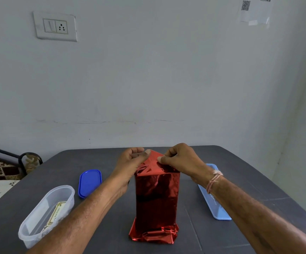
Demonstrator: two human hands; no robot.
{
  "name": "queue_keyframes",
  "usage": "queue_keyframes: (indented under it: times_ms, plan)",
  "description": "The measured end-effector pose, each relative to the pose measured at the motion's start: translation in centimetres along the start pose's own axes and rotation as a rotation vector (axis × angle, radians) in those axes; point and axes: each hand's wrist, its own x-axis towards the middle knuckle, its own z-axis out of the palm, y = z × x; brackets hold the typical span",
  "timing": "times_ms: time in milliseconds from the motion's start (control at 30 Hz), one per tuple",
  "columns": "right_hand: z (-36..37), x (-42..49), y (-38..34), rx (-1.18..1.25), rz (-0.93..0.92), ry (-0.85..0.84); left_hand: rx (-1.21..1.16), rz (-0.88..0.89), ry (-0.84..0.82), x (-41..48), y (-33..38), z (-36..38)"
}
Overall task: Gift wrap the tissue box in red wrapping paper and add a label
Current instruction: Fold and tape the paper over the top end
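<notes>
The tissue box stands upright on its end in the middle of the dark table, covered in shiny red wrapping paper. Loose crumpled paper spreads around its base. At the top the paper is folded into a pointed flap. My left hand pinches the flap's left side with thumb and fingers. My right hand pinches its right side. A gold-edged label card lies inside the clear tub at the left.
A clear oval plastic tub sits at the near left, its blue lid beside it farther back. A light blue tray lies at the right, partly under my right forearm. The grey table meets a white wall behind.
</notes>
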Motion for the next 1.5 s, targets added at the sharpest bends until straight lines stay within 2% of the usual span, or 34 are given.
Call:
queue_keyframes:
  times_ms: [133, 367, 733, 1033, 1167, 1300, 1500]
  plan:
    - [0.3, -0.2, 0.1, 0.04, 0.009, 0.033, 0.028, -0.126, -0.114, 0.2, -0.7, -0.4]
    - [0.7, -0.5, 0.6, 0.135, 0.029, 0.059, 0.044, -0.144, -0.14, 0.8, -0.7, -0.6]
    - [1.0, -0.4, 0.8, 0.53, 0.302, -0.056, 0.13, -0.188, -0.104, 1.0, 0.3, 0.4]
    - [1.1, -0.2, 1.9, 0.58, 0.308, -0.025, 0.138, -0.223, -0.051, 0.9, 0.7, 0.5]
    - [-0.2, -1.0, 2.6, 0.662, 0.282, -0.076, 0.12, -0.215, -0.045, 0.3, 0.7, 0.6]
    - [-0.6, -1.9, 3.6, 0.624, 0.26, -0.122, 0.116, -0.215, -0.046, -0.1, 0.7, 0.9]
    - [-0.1, -1.8, 3.3, 0.609, 0.298, -0.06, 0.085, -0.221, -0.005, -0.7, 0.8, 1.2]
